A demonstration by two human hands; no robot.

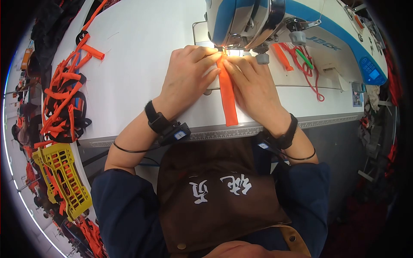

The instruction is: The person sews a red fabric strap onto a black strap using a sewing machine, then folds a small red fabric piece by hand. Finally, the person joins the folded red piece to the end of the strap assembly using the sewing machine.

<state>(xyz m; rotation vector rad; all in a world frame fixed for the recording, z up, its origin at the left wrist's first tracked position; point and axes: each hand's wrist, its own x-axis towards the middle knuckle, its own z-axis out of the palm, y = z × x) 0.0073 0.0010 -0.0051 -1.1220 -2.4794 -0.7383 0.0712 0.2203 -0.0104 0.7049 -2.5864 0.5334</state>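
An orange fabric strip (228, 99) runs from under the lit needle area of a white and blue sewing machine (234, 21) toward the table's front edge. My left hand (189, 71) is closed on the strip's left side near the presser foot, thumb and fingers pinching it. From the right, my right hand (254, 81) presses its fingertips on the strip close to the needle. The strip's lower end hangs free between my wrists. Its far end is hidden under the machine head.
Orange strips and black straps (66, 94) lie heaped on the table's left side. A yellow plastic basket (64, 180) stands below them. Red cord (307, 71) and a green piece (304, 59) lie right of the needle. A ruler tape (223, 133) lines the front edge.
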